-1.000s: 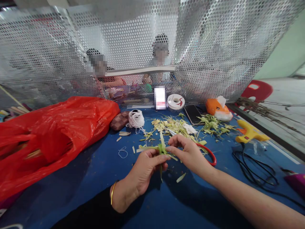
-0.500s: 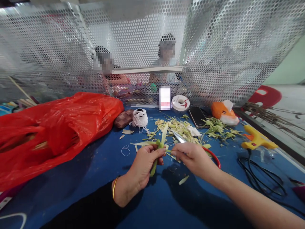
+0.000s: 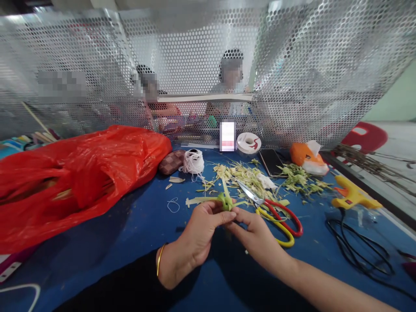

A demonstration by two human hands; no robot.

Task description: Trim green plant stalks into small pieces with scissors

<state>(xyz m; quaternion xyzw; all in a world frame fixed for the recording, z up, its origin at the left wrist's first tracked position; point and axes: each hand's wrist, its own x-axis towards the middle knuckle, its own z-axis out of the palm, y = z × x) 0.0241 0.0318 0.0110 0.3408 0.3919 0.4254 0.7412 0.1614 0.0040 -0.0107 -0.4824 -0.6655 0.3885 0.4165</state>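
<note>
Between my two hands is a small folded piece of green leaf strips (image 3: 225,201), with pale strip ends sticking out to the left, upward and to the right. My left hand (image 3: 202,225) is closed on it, thumb on the near side. My right hand (image 3: 256,234) pinches the same piece from the right, its fingertips meeting the left thumb. Part of the piece is hidden behind the fingers. Just beyond my right hand, scissors (image 3: 276,214) with one red and one yellow handle lie on the blue table (image 3: 130,242). Leaf scraps (image 3: 248,177) lie heaped past the blades.
A red plastic bag (image 3: 97,173) covers the left side. White string (image 3: 193,162), a patterned pouch (image 3: 171,162), a tape roll (image 3: 248,143), a phone (image 3: 271,162) and a tissue pack (image 3: 308,157) line the back. A yellow glue gun (image 3: 354,193) with a black cable is at right.
My right hand has come left and closer in, onto the leaf piece beside my left thumb. The piece looks more compact, and the scissors' handles are now uncovered.
</note>
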